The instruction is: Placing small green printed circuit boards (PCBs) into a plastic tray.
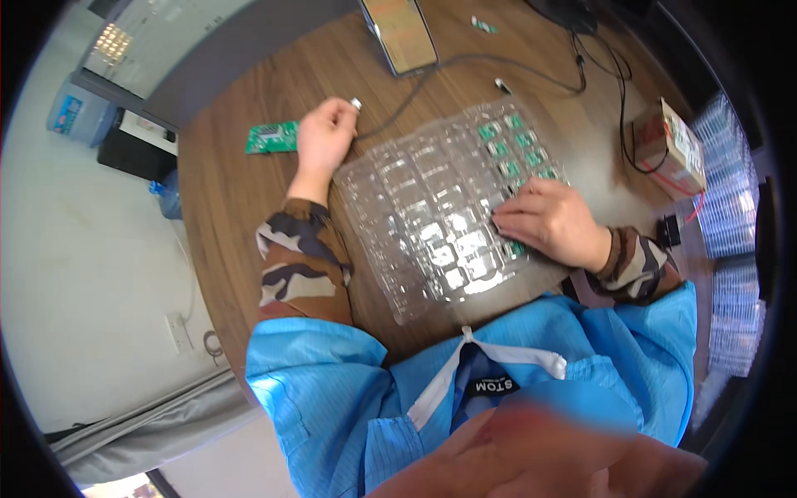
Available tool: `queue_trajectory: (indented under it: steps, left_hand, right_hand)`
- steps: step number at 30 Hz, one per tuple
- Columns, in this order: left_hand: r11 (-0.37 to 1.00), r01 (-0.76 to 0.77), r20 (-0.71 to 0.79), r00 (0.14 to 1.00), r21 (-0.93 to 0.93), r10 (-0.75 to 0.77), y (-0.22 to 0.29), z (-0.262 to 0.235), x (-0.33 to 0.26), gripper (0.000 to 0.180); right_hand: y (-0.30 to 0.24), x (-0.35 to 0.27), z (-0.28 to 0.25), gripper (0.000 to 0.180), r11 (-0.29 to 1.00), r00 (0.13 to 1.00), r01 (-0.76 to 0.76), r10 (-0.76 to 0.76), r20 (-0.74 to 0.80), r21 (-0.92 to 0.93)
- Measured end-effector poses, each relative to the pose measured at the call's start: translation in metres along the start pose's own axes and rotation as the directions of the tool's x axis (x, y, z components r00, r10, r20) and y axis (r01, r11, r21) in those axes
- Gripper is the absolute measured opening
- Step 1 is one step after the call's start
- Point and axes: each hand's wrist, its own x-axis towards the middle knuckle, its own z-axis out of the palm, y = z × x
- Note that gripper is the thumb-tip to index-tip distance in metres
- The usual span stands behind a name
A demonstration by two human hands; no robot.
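Note:
A clear plastic tray (413, 170) with rows of moulded pockets lies on the wooden table in front of me. Small green circuit boards (498, 149) sit in the pockets along its right side. My right hand (554, 220) rests over these right-hand pockets with fingers pinched together; whatever is between the fingertips is hidden. Left of the tray's far corner, my left hand (326, 137) is closed on a grey cable (390, 121), and a small whitish metal end (356, 104) pokes out by the fingertips. A larger green circuit board (271, 139) lies beside my left wrist, partly covered by it.
A phone-like device (402, 35) is at the table's far side. Small pieces (483, 25) lie farther right, with another (502, 85) just beyond the tray. A cardboard box (667, 149) and dark cables (623, 108) stand at right, near stacked clear trays (730, 166).

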Motion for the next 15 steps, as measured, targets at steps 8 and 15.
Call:
queue_trajectory:
  steps: [8,15]
  left_hand:
    - [0.999,-0.003,-0.040,0.999,-0.042,0.002,0.016,-0.001,0.000,0.013]
    - [0.986,0.012,-0.030,0.999,-0.166,-0.017,0.012,0.007,0.006,0.010]
  right_hand:
    - [0.019,0.049,-0.039,0.015,0.760,0.932,-0.363,0.291,0.217,0.540]
    - [0.102,0.156,0.026,0.015,0.415,0.875,-0.456,0.373,0.309,0.788]
